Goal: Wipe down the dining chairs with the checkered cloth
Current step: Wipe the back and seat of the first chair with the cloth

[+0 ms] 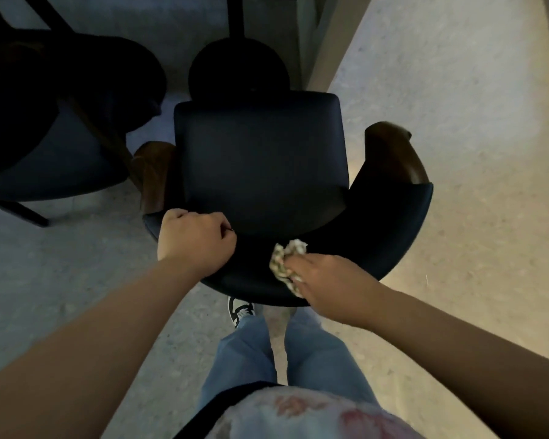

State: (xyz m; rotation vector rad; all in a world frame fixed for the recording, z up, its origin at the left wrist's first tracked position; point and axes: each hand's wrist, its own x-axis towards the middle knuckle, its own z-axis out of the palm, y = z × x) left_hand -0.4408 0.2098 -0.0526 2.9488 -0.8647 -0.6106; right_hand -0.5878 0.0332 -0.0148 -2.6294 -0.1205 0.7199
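A dark navy dining chair point(260, 160) with a curved backrest point(377, 245) and brown wooden arm ends stands right in front of me, seen from above. My left hand point(195, 240) grips the top of the backrest at its left side, fingers closed over the edge. My right hand point(325, 285) holds the bunched checkered cloth point(284, 259), green and white, pressed against the top of the backrest near its middle.
A second dark chair point(54, 128) stands at the left, close beside the first. A round black table base point(238, 71) with its post sits beyond the seat. A pale wall edge point(327, 42) runs at the upper right. My legs and a shoe point(240, 308) are below the backrest.
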